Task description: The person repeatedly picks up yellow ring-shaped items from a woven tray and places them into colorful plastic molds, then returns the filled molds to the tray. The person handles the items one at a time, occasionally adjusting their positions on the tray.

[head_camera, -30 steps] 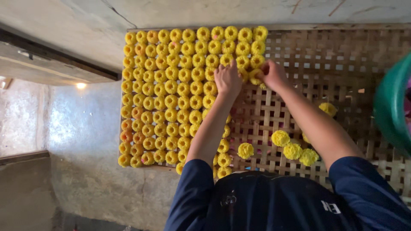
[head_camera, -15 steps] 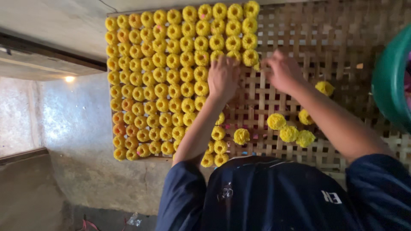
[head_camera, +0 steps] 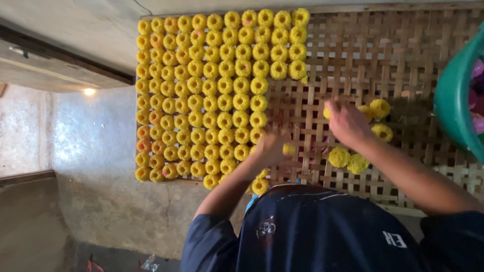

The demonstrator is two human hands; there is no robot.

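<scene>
Head view: a yellow ring-shaped piece (head_camera: 289, 149) is pinched in the left hand (head_camera: 269, 146) beside the packed yellow rows (head_camera: 212, 90) on the woven lattice tray (head_camera: 403, 55), while another yellow piece (head_camera: 327, 113) is gripped by the right hand (head_camera: 345, 121) near loose pieces (head_camera: 348, 160).

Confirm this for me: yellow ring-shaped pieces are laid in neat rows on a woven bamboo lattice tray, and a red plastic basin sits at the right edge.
One detail is off. The head view shows the basin at the right edge is green, not red. The rest stands: yellow ring-shaped pieces lie in neat rows on the woven bamboo lattice tray.
</scene>
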